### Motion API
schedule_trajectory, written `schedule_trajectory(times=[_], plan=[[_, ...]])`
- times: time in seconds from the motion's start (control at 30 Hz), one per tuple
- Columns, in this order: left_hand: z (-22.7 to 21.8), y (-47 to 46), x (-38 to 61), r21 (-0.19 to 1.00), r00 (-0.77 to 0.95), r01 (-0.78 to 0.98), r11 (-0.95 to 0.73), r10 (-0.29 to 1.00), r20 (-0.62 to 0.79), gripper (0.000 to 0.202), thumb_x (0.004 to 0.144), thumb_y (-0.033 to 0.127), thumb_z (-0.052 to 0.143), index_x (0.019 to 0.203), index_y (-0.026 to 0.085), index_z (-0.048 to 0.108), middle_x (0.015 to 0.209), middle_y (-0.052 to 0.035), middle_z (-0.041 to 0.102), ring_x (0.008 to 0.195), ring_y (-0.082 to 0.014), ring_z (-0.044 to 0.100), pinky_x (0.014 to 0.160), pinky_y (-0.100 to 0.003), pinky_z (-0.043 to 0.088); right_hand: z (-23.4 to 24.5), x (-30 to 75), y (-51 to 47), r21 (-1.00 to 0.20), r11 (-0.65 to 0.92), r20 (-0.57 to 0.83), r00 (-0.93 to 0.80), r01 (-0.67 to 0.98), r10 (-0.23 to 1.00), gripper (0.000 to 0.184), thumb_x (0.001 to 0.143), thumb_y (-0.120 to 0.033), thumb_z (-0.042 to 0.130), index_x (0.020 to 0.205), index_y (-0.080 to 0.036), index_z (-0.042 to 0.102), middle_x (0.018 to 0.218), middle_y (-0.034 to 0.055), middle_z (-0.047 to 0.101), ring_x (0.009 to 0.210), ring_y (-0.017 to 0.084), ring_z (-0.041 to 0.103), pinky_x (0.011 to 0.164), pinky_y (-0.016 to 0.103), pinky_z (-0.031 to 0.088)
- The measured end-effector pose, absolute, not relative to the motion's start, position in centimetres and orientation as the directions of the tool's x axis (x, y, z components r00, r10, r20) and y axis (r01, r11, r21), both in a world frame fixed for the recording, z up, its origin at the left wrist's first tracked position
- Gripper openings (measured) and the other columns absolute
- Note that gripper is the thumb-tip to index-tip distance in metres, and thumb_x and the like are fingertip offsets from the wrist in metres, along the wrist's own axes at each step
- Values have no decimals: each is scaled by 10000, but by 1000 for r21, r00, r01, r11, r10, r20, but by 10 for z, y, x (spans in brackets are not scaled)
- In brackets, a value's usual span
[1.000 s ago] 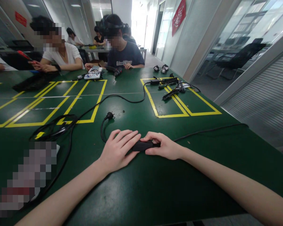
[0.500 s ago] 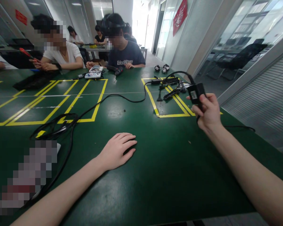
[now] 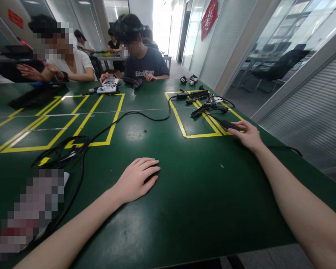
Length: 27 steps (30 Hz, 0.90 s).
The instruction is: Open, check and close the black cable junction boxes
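My left hand [image 3: 137, 178] lies palm down on the green table [image 3: 168, 224], fingers stretched out and nothing in it. Over at the right, my right hand [image 3: 249, 135] grips a black power adapter [image 3: 229, 124] low at the table surface, by the corner of a yellow tape outline [image 3: 204, 135]. Fingers and thumb cover one end of the adapter. Just beyond it lies a tangle of black cables and adapters [image 3: 204, 106]. One black cord [image 3: 145, 116] runs from another black adapter [image 3: 181, 96] leftward to a coiled cable [image 3: 64, 151].
A blurred-out flat object [image 3: 30, 209] rests at the lower left. Two small black-and-white blocks [image 3: 193, 79] sit at the far edge. Across the table are a cordless drill [image 3: 137, 85], a white device [image 3: 108, 88] and a black tray [image 3: 37, 96], with people seated behind them.
My right hand has lowered the black adapter from above the table to its surface, and the cord has dropped beside the tangle. My left hand has stayed put.
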<state>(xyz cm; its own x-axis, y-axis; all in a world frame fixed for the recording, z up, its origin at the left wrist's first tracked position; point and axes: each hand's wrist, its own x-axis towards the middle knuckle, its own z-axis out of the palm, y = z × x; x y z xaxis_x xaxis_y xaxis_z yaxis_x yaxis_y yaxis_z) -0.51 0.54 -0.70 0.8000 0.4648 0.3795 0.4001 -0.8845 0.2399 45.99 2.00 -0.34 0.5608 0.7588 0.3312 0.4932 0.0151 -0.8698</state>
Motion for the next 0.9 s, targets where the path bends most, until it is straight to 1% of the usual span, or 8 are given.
schedule_trajectory(times=[0.13,0.23,0.33,0.4,0.57,0.67,0.8,0.9], plan=[[-7,5,-5,243,798,395,-886,462,387,245,1002,238,579,1191,202,731,1303,-110,731,1243,-271,660,1050,-486,551,2,458,16,-817,-152,262,593,556,762,239,662,-146,827,794,-215,640,942,73,729,815,223,636,854,387,478],[-7,5,-6,245,796,396,-885,464,389,244,1001,236,582,1190,202,732,1304,-110,732,1241,-272,662,1051,-485,553,6,459,12,-751,-272,267,653,602,709,217,679,-183,812,821,-225,654,954,88,708,890,264,614,918,433,441],[-7,5,-5,249,796,398,-883,468,384,245,1006,238,575,1190,196,731,1307,-114,730,1247,-273,659,1057,-491,550,8,462,9,-702,-349,270,685,621,677,194,701,-222,789,839,-234,652,941,96,694,881,280,590,915,459,427],[-7,5,-5,249,798,397,-884,466,383,242,1009,238,572,1187,189,728,1308,-115,729,1248,-272,658,1057,-490,550,8,462,8,-688,-348,273,672,636,689,199,701,-227,785,850,-232,653,947,96,694,872,275,585,901,454,430],[-7,5,-6,240,797,396,-886,461,390,238,1008,232,572,1185,184,723,1306,-111,731,1245,-274,660,1051,-488,553,6,461,10,-696,-225,282,547,682,788,220,678,-196,791,859,-214,668,929,64,706,880,243,601,836,375,457],[-7,5,-6,238,801,396,-887,460,384,239,1007,231,572,1184,183,725,1308,-111,731,1245,-274,660,1051,-486,555,3,463,13,-697,-193,286,515,690,808,205,691,-190,777,868,-199,676,950,70,711,865,225,602,786,343,458],[-7,6,-6,237,802,400,-885,463,378,253,1016,243,561,1195,180,728,1306,-110,732,1246,-278,658,1058,-493,550,-3,468,17,-676,-235,291,545,699,786,225,689,-218,775,894,-201,685,961,64,713,852,231,604,789,348,460],[-7,6,-6,243,800,402,-883,468,375,256,1018,250,555,1192,188,731,1310,-105,731,1249,-275,656,1066,-488,545,-5,469,18,-616,-343,303,615,709,728,257,704,-275,775,947,-221,711,969,63,718,856,254,617,806,366,469]])
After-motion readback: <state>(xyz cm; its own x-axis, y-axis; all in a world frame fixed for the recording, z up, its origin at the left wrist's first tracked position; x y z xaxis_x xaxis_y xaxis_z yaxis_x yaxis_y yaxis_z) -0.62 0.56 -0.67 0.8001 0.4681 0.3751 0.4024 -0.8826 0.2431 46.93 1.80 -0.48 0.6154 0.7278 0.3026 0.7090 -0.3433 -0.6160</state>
